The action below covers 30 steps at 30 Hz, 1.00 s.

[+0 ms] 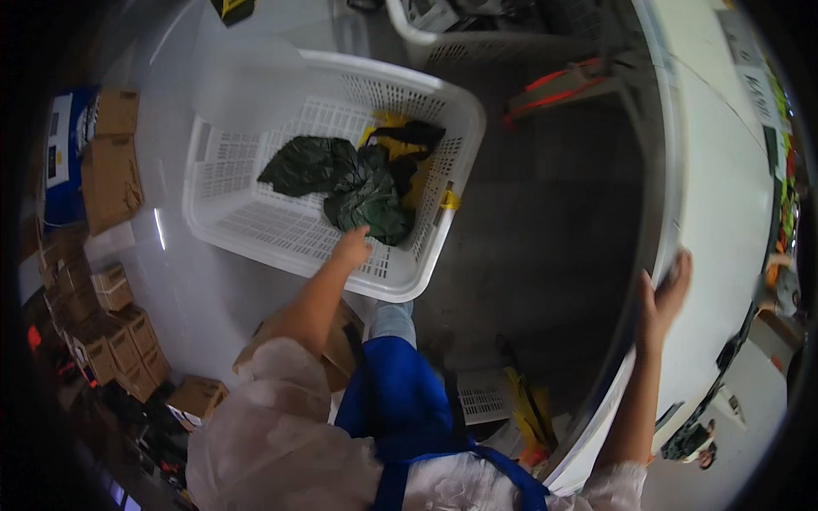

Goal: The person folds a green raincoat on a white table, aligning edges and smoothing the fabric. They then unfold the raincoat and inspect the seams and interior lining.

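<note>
Over the near side of a white perforated plastic basket (230,213), my left hand (351,248) reaches in with its index finger and thumb apart. Its fingertips are at the near edge of a crumpled dark green bundle (341,175) that looks like thin fabric or plastic; whether they touch it I cannot tell. Beside that bundle, in the basket's right end, lie yellow and black crumpled pieces (409,140). My right hand (666,298) rests at the edge of a long white table (707,170), thumb and fingers spread, holding nothing.
Another white basket (452,38) with dark items stands farther off. Cardboard boxes (128,349) are stacked on the left, and a carton (332,358) sits beside my leg. Orange-red strips (558,92) mark a frame near the table. Under the table's near end are a white crate (483,402) and yellow material (530,404).
</note>
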Tool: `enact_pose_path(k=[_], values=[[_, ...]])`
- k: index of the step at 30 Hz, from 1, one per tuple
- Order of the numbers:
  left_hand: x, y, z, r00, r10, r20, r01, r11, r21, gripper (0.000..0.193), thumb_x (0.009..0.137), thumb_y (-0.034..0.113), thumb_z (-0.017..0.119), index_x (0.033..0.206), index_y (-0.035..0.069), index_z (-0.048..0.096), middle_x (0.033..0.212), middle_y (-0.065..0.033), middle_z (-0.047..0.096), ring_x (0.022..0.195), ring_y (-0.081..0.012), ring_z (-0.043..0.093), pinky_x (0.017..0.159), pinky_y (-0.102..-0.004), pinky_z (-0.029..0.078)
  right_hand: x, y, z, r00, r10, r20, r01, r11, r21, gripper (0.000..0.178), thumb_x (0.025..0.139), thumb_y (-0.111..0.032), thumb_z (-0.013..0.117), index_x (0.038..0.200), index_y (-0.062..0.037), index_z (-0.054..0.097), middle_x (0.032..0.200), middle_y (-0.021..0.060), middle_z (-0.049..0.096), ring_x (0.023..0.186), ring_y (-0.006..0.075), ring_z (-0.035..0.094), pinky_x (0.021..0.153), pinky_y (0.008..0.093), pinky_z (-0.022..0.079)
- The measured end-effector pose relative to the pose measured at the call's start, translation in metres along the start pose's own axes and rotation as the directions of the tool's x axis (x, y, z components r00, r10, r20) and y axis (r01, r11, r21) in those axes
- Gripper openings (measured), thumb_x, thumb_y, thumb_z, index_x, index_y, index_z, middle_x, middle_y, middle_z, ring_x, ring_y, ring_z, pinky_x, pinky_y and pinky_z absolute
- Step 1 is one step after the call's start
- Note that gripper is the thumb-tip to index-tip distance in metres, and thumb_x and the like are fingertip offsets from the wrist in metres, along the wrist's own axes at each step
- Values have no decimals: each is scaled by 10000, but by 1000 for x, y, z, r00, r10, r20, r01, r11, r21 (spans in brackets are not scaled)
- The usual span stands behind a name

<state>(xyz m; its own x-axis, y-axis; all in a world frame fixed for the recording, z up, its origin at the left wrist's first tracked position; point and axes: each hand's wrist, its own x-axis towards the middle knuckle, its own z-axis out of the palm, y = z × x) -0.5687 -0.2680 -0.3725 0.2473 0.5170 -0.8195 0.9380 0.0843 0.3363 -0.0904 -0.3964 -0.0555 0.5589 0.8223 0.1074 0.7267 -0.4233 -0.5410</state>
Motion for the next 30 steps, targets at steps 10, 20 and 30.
enact_pose_path(k=[10, 20, 30], values=[[212, -35, 30, 922, -380, 71, 365, 917, 161, 432, 799, 275, 718, 1212, 278, 589, 1559, -64, -99, 1415, -397, -43, 1061, -567, 291, -9, -11, -10, 935, 339, -106, -353, 921, -166, 729, 895, -347, 491, 1470, -35, 168, 1480, 177, 239, 1329, 299, 292, 1076, 434, 246], [122, -46, 42, 941, 29, -338, -129, 952, -279, 146, 743, 107, 621, 777, 62, 486, 779, -142, 568, 733, -314, 581, 662, -386, 445, -3, -9, -9, 945, 324, -37, -325, 929, -179, 793, 860, -427, 515, 1476, -80, 155, 1497, 197, 191, 1358, 372, 232, 1070, 527, 267], [-236, 5, -200, 888, 116, -444, -437, 514, -739, 241, 658, -29, 541, 678, 103, 341, 673, 13, 358, 639, -92, 355, 645, -262, 360, -1, -23, -5, 977, -174, 121, 206, 645, -736, 683, 848, -154, 622, 1421, -10, 279, 1476, 193, 266, 1377, 339, 238, 1132, 466, 187]])
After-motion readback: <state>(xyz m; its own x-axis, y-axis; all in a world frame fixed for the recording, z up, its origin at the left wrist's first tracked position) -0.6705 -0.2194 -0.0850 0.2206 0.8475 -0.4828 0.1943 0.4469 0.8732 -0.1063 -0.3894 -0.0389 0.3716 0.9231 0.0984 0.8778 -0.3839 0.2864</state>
